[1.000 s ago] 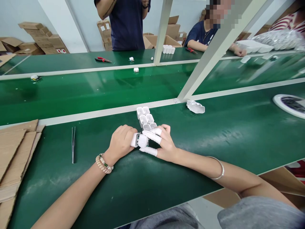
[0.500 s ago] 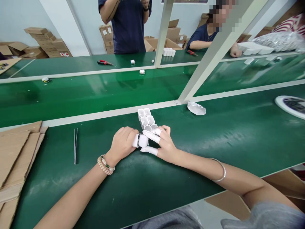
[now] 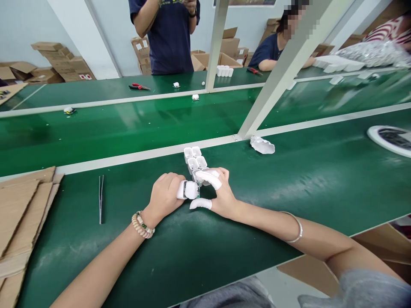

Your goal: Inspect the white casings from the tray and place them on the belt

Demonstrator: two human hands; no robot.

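My left hand (image 3: pixel 166 194) is closed around a white plastic housing (image 3: pixel 180 190). A white rounded block with a green circuit board edge (image 3: pixel 192 190) sits at the housing's open end, and how far inside it reaches I cannot tell. My right hand (image 3: pixel 221 192) wears white finger cots, with thumb and forefinger spread apart around the block's right side. Nothing is gripped between them; whether a fingertip touches the block is unclear. Just behind the hands stand several open white housings (image 3: pixel 192 163) in two rows, the nearest partly hidden by my right fingers.
Tweezers (image 3: pixel 101 200) and flattened cardboard (image 3: pixel 25 222) lie to the left. A crumpled white piece (image 3: pixel 262 145) rests by the slanted post (image 3: pixel 272 90). Beyond runs a green conveyor belt (image 3: pixel 128 128) carrying small white parts. Two people are across it. A white round object (image 3: pixel 390 141) lies far right.
My right thumb and forefinger have spread wider, away from the block. My left hand keeps its hold on the housing. The small parts on the belt have moved right.
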